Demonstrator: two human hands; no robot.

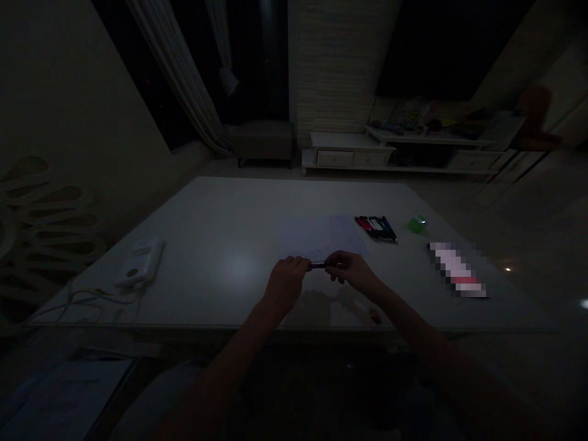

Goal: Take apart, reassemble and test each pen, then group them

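A slim dark pen (316,265) is held level between my two hands, just above the table's near half. The fingers of my left hand (288,278) are wrapped round its left end. My right hand (348,269) pinches the other end between thumb and fingers. Behind the hands lies a sheet of paper (305,233) with lines of writing, most plainly on its right part. To the right of the paper, several pens (376,228) lie side by side in a row. The room is dim, so the pen's details are hard to make out.
The white table (220,245) also bears a green container (417,224), a blurred-out phone (458,269) and a small brownish object (375,315) under my right forearm. At the left, a white box (143,260) has cables trailing off the edge. A low cabinet (344,158) stands beyond.
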